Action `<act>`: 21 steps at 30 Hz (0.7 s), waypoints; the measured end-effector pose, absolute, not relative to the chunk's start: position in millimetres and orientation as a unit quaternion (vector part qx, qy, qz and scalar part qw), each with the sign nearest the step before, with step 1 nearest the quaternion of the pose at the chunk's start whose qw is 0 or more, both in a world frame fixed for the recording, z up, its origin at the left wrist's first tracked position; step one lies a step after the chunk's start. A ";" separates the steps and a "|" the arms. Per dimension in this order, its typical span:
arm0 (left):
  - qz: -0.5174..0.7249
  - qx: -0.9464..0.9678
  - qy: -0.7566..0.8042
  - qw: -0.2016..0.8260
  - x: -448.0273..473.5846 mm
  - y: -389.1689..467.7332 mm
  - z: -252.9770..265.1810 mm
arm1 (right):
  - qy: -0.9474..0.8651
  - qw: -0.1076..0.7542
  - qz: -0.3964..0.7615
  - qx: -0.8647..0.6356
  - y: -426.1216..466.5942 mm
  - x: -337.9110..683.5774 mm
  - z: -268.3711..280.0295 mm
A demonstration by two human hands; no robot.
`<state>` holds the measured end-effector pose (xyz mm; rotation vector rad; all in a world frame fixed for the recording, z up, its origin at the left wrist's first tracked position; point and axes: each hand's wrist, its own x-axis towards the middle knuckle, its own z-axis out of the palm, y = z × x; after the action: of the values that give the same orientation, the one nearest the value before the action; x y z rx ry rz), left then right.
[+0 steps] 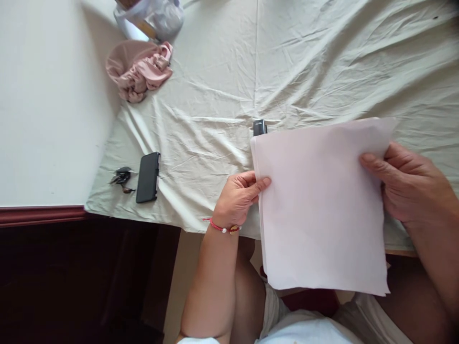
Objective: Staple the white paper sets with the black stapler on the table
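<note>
A small stack of blank white paper sheets (319, 210) is held up over the table's front edge, its lower part hanging past the edge above the lap. My left hand (240, 196) pinches the stack's left side, thumb on top. On the right side, my right hand (412, 181) grips it with the thumb across the front and the fingers behind, out of sight. The sheet edges are slightly out of line at the left and at the lower right corner. Just beyond the top left corner lies a black stapler-like object (259, 127), partly covered by the paper.
A wrinkled pale cloth (208, 143) covers the table. To the left lie a black phone (147, 177) and a bunch of keys (122, 178). Farther back are a pink gathered fabric piece (139, 69) and a container with a clear plastic bag (163, 21). A white wall (46, 105) borders the left.
</note>
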<state>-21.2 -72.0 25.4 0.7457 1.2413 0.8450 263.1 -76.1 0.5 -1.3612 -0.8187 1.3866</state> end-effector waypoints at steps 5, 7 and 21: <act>0.410 0.313 0.560 0.648 -20.6 -71.6 18.8 | -0.361 0.477 0.575 -0.558 -77.4 259.4 6.0; 0.410 0.334 0.555 0.642 -21.8 -71.6 17.9 | -0.368 0.473 0.565 -0.567 -77.6 260.2 7.2; 0.422 0.320 0.565 0.633 -25.4 -71.3 11.7 | -0.450 0.442 0.404 -0.663 -75.6 266.8 -0.1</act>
<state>-25.4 -71.3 11.7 0.7317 1.2916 0.9664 266.8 -75.6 -0.1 -1.6453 -1.1158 1.0036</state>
